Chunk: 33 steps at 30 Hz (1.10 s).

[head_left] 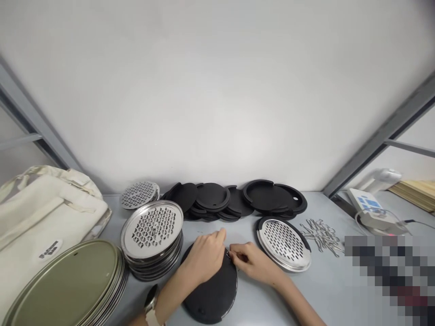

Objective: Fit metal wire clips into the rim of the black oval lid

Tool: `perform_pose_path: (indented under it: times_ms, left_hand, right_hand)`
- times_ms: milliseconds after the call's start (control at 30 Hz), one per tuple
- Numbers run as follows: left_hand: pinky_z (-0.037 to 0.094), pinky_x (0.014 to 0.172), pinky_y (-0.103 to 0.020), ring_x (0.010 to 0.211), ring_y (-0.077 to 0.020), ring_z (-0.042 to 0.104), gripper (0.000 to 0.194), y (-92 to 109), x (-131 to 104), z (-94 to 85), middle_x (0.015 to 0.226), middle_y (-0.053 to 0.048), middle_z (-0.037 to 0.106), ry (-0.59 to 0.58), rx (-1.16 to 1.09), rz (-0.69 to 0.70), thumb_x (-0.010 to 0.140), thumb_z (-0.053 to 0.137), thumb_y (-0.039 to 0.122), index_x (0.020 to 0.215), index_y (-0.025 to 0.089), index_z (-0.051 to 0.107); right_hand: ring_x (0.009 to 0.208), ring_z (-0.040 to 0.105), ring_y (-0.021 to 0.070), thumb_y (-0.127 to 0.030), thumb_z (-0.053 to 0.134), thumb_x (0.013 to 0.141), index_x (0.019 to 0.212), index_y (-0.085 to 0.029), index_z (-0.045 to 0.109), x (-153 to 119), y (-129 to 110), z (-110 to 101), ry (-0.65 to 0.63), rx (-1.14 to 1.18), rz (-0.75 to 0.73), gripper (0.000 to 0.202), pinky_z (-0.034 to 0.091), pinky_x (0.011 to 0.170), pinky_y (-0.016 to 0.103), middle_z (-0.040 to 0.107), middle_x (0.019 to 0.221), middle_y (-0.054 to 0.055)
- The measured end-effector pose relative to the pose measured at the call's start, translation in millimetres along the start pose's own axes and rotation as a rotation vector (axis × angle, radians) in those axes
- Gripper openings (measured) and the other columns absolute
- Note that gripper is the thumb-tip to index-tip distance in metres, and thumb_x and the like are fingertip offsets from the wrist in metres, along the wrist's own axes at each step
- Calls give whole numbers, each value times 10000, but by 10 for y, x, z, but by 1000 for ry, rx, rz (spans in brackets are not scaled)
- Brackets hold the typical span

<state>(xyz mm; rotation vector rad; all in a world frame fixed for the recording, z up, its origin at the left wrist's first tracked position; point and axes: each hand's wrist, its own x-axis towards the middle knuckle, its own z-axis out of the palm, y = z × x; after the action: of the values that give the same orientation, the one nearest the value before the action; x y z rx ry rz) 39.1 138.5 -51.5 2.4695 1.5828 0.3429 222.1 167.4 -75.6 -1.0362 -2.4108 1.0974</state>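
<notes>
A black round plate (213, 294) lies on the grey table in front of me. Over its upper part is my left hand (208, 257), with its fingers curled closed near the far rim; the back of the hand hides what they grip. My right hand (245, 259) pinches a small metal ring (228, 254) at the plate's upper right rim, between thumb and forefinger. Just right of that hand, a round steel grater plate (284, 244) sits in a black holder. Loose wire hooks (322, 236) form a pile farther right.
At left stand a stack of grater plates (152, 231), a smaller grater stack (139, 195), olive oval trays (64, 285) and a cream bag (44, 217). Black round holders (210, 197) line the wall. A white box (370, 208) with a cable is at right, beside a metal frame (377, 136).
</notes>
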Motion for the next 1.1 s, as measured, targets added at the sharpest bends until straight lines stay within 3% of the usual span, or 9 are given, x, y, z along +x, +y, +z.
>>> perform_pose_path:
  times_ms: [100, 233, 500, 733, 1100]
  left_hand:
    - [373, 635, -293, 712, -190, 541, 32, 56, -150, -87, 803, -12, 555, -47, -56, 101, 832, 418, 191, 830, 196, 450]
    - [362, 629, -291, 742, -191, 527, 116, 56, -238, -23, 879, -18, 545, -65, -58, 87, 800, 480, 262, 899, 203, 461]
    - [384, 616, -297, 781, -198, 525, 130, 1, -113, 183, 900, -27, 525, -23, 17, 3, 855, 401, 235, 962, 194, 463]
    - [407, 644, -318, 806, -212, 531, 179, 18, -19, 280, 918, -33, 530, 12, -9, -100, 847, 406, 233, 1013, 203, 466]
    - [407, 617, -315, 742, -214, 565, 174, 28, 26, 384, 834, -37, 580, 57, -30, -179, 848, 404, 244, 1003, 213, 478]
  right_hand:
    - [501, 255, 75, -241, 382, 875, 588, -193, 276, -16, 2, 14, 15, -15, 15, 310, 208, 477, 222, 261, 532, -70]
    - [496, 260, 75, -263, 371, 899, 586, -190, 286, -14, 24, 41, 16, -29, 19, 333, 205, 478, 223, 273, 526, -70]
    - [484, 296, 88, -304, 332, 934, 635, -198, 366, 136, 52, 14, 38, -100, 26, 319, 234, 492, 227, 327, 523, -67]
    - [483, 459, 130, -275, 269, 959, 766, -210, 424, 232, 107, 79, 112, -305, 34, 255, 243, 507, 254, 496, 564, -24]
    - [532, 538, 167, -288, 229, 976, 852, -206, 425, 206, 217, 174, 132, -302, 43, 245, 271, 516, 271, 568, 623, 12]
